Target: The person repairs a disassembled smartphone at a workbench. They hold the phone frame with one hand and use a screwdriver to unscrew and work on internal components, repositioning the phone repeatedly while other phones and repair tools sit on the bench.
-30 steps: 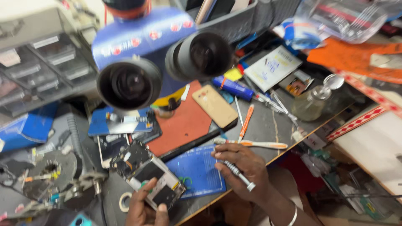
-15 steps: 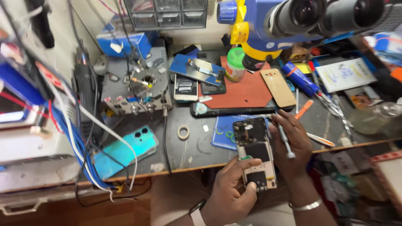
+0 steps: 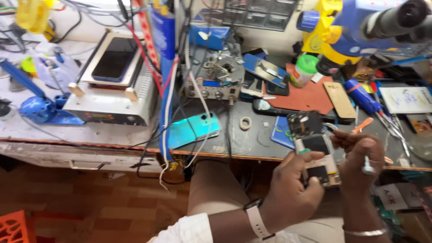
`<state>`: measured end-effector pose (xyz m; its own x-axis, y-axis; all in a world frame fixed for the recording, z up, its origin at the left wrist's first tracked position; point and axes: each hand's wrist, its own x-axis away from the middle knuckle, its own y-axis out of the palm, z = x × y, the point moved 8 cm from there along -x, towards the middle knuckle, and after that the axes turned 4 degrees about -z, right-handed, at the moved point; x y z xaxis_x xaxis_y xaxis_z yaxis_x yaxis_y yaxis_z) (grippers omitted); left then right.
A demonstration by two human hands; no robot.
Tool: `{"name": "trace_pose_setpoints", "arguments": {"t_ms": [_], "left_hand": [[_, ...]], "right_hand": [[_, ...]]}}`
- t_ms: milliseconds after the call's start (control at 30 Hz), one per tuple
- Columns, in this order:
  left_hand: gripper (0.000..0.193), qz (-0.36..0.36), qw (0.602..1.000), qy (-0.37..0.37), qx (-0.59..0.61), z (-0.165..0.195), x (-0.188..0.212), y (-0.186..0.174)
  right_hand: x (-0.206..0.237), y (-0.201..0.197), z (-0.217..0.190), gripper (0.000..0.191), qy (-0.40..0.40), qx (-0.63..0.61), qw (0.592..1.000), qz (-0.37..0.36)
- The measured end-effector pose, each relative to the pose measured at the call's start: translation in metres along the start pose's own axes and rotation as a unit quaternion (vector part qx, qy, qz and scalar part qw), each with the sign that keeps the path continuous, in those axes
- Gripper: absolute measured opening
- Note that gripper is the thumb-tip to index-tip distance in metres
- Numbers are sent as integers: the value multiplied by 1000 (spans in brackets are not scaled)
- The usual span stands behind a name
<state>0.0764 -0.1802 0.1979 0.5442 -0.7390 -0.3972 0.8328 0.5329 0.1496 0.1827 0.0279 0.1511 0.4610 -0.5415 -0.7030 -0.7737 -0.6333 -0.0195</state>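
I see my left hand (image 3: 292,186) clamped on the opened phone (image 3: 315,148), held over the bench (image 3: 252,139) edge. My right hand (image 3: 357,155), just beside it, grips a screwdriver (image 3: 366,167).

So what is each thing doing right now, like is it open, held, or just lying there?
Opened smartphone with bare circuit boards: back off, held up by both hands in front of the desk edge.
Left hand: gripping the phone's lower end.
Right hand: holding a thin silver-tipped tool.
Shiny teal phone: lying flat near the desk edge.
Green-lidded jar: upright, lid on.
Small tape ring: lying flat.
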Motion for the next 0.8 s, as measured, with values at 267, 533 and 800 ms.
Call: {"name": "trace_pose_setpoints", "arguments": {"t_ms": [267,533,800], "left_hand": [[38,-77,988,100,91,83,18,-17],[43,-133,983,3,123,86,26,-39],[38,-112,986,81,88,73,12,-54]], "right_hand": [[-5,182,-21,36,354,-109,913,-169],[-35,333,-12,53,-168,230,779,-558],[-50,344,13,38,10,345,713,-610]]}}
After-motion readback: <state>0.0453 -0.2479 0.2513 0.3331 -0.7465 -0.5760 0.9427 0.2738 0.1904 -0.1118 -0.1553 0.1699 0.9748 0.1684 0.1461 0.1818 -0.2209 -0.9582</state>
